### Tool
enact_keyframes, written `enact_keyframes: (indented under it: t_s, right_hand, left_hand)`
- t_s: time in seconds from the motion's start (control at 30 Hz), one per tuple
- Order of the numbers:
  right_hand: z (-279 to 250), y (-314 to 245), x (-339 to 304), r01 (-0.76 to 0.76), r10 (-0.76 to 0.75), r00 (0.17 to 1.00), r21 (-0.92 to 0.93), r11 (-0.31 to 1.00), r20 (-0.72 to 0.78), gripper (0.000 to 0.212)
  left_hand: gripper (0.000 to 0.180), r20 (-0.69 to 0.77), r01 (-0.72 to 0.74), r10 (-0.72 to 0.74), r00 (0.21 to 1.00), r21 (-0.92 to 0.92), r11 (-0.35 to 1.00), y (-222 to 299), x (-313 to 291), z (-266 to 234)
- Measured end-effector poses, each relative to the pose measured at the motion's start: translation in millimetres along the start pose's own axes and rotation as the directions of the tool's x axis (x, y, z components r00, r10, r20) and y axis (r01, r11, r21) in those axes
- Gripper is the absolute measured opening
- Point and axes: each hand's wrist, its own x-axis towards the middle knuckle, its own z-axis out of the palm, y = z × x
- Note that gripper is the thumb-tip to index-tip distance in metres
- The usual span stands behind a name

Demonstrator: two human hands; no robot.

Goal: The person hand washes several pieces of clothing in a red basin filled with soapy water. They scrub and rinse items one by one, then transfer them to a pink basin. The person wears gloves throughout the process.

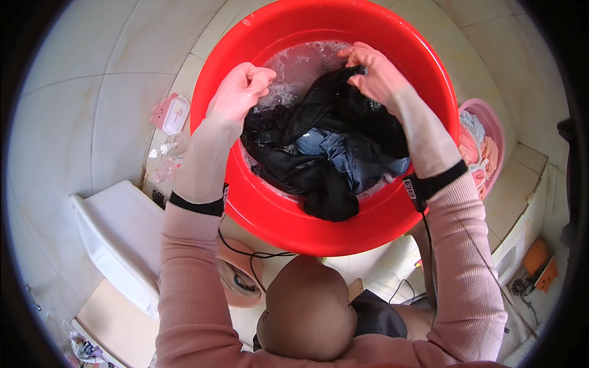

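Note:
A large red tub (pixel 294 238) holds sudsy, greyish water (pixel 294 70) and wet clothes. A black garment (pixel 331 187) lies bunched in the water, with a piece of blue denim (pixel 334 150) showing in its folds. My left hand (pixel 243 91) is closed in a fist above the tub's left side, over the suds; what lies inside its fingers is hidden. At the far right of the water, my right hand (pixel 373 72) has its fingers curled on a raised edge of the black garment. Both hands and wrists look covered by thin, pale, translucent gloves.
A pink basin (pixel 499 132) with light-coloured clothes (pixel 485 153) stands right of the tub. At the left are a white stool (pixel 126 233), a soap dish (pixel 177 115) and a clear bottle (pixel 175 145) by the tiled wall. Black cables (pixel 261 253) hang near my arms.

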Motion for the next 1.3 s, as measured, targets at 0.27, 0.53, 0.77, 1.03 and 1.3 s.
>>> enact_keyframes:
  t_s: [0.27,0.53,0.77,1.03,1.3]
  right_hand:
    - [-22.4,-86.2,-34.2,0.072,-0.02,0.963,0.183,0.98,-0.27,0.035]
    - [9.9,-73.9,-27.2,-0.169,0.17,0.985,0.109,0.98,0.001,0.035]
    - [-18.2,-79.6,-41.7,-0.008,-0.024,0.994,0.289,0.957,0.108,0.074]
    - [-12.1,-163.5,-53.8,0.175,-0.067,0.979,0.634,0.753,-0.191,0.028]
    - [6.5,26.3,10.9,-0.066,0.012,0.98,-0.268,0.961,-0.198,0.035]
  left_hand:
    - [0.012,0.22,-0.248,0.259,0.941,-0.075,0.966,11.3,9.4,43.2]
    - [0.049,0.27,-0.326,0.201,0.942,0.583,0.745,8.4,30.9,43.1]
    - [0.012,0.45,-0.235,0.316,0.835,-0.227,0.945,-14.4,35.8,43.9]
    - [0.047,0.12,-0.612,0.724,0.679,-0.453,0.649,78.5,-3.0,11.1]
    - [0.062,0.164,-0.384,0.454,0.876,0.806,0.45,-19.6,58.6,74.4]
